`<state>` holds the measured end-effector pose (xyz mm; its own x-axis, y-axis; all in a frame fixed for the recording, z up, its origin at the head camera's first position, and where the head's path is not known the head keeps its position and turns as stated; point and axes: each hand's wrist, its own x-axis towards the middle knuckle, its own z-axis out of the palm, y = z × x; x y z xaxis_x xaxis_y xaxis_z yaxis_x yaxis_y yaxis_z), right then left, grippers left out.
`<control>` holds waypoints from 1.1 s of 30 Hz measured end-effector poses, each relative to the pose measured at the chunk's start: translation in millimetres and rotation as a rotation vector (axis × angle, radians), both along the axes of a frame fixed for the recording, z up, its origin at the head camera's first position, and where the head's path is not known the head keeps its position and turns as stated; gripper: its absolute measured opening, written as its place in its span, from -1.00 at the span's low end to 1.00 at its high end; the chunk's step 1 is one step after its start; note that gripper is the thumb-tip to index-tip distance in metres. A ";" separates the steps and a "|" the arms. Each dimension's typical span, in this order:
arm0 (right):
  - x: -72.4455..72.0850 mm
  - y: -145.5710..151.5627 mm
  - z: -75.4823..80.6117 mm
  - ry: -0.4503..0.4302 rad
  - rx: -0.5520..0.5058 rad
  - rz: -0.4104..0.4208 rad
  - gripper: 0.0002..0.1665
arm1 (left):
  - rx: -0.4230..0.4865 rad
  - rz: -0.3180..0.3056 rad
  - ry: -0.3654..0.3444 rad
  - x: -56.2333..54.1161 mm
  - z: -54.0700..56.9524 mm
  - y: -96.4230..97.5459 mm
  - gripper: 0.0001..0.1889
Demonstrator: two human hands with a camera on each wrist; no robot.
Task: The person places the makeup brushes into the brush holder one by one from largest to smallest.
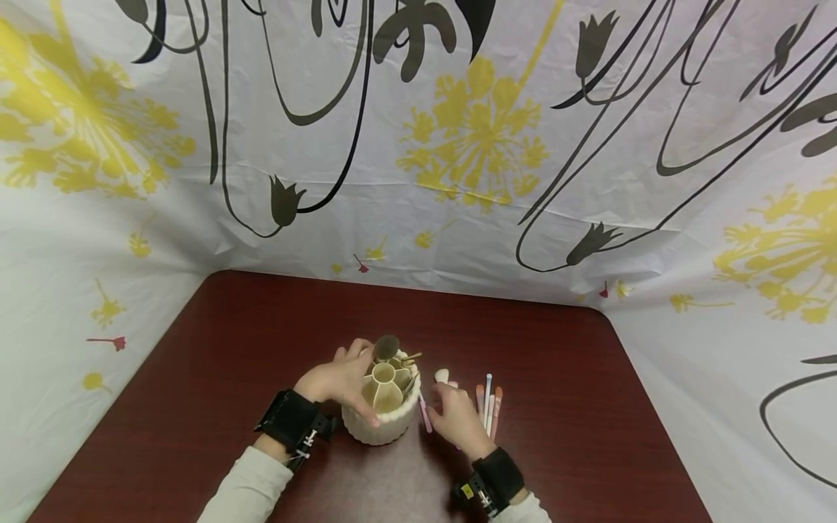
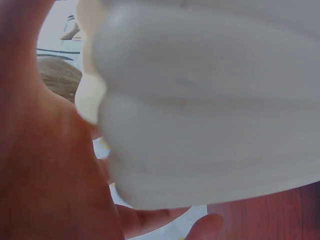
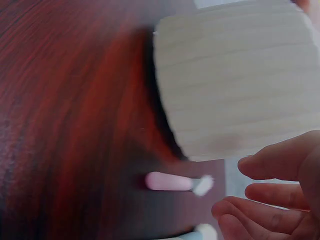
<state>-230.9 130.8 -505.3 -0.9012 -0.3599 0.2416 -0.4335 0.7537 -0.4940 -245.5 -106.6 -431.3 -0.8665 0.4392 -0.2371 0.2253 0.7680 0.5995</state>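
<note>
A cream ridged round holder point(image 1: 375, 434) with inner compartments stands on the table. My left hand point(image 1: 340, 378) grips its left side, thumb at the front rim and fingers toward the back. Ridged wall point(image 2: 200, 110) fills most of the left wrist view. Inside the holder stand a brush with a dark round head point(image 1: 386, 347) and some gold-coloured pieces point(image 1: 410, 359). My right hand point(image 1: 461, 420) is just right of the holder, fingers loosely bent with nothing seen between them. Near it lie a small pink-handled brush point(image 3: 170, 181) and a brush with a white head point(image 1: 442, 375).
Several makeup brushes point(image 1: 489, 410) lie side by side to the right of my right hand. Another brush point(image 3: 205, 232) shows partly at the bottom of the right wrist view. The dark red table point(image 1: 275, 319) ends at a patterned cloth point(image 1: 366, 240) behind.
</note>
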 end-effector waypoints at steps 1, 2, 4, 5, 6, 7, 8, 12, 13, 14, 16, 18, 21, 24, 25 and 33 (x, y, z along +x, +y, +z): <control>-0.4 -1.0 -2.6 -0.002 0.013 -0.007 -0.74 | -0.004 -0.001 0.000 0.2 0.8 -0.9 0.33; -0.8 -1.9 -4.6 -0.001 0.020 -0.010 -0.75 | -0.012 -0.002 0.002 0.3 1.3 -1.7 0.33; -1.3 -4.1 -8.6 -0.009 0.034 -0.025 -0.80 | -0.023 -0.002 0.002 0.2 2.4 -3.2 0.34; -1.4 -5.2 -10.3 -0.012 0.035 -0.031 -0.83 | -0.028 0.000 0.000 0.2 2.7 -3.9 0.34; -1.6 -6.1 -12.0 -0.008 0.040 -0.037 -0.84 | -0.031 0.001 0.000 0.1 2.9 -4.5 0.34; -1.8 -6.9 -13.7 -0.003 0.044 -0.042 -0.84 | -0.034 0.000 -0.001 0.1 3.2 -5.1 0.34; -1.9 -7.6 -15.1 -0.001 0.046 -0.047 -0.85 | -0.038 -0.002 0.000 0.1 3.3 -5.7 0.34; -2.4 -8.1 -19.2 0.018 0.066 -0.082 -0.84 | -0.046 -0.012 -0.004 0.8 3.6 -8.2 0.35; -2.6 -7.6 -19.4 0.021 0.067 -0.095 -0.83 | -0.049 -0.017 -0.003 1.2 3.7 -8.9 0.36; -2.9 -6.9 -19.8 0.026 0.076 -0.109 -0.83 | -0.051 -0.017 -0.004 1.6 3.6 -9.5 0.36; -3.9 -4.9 -19.9 0.040 0.090 -0.140 -0.81 | -0.044 -0.017 -0.009 2.5 3.3 -10.5 0.38; -5.4 -2.2 -21.4 0.056 0.103 -0.161 -0.79 | -0.036 -0.017 -0.012 3.1 2.9 -11.3 0.39; -7.4 2.0 -23.6 0.080 0.118 -0.181 -0.78 | -0.021 -0.014 -0.022 4.2 2.6 -12.2 0.41; -9.2 5.3 -26.2 0.081 0.124 -0.190 -0.75 | -0.021 -0.013 -0.028 5.4 3.0 -12.4 0.41; -9.8 6.2 -26.7 0.077 0.124 -0.191 -0.74 | -0.018 -0.012 -0.033 6.0 3.3 -12.3 0.41; -10.9 7.7 -31.6 0.078 0.145 -0.185 -0.73 | -0.024 -0.001 -0.039 8.9 1.9 -11.3 0.44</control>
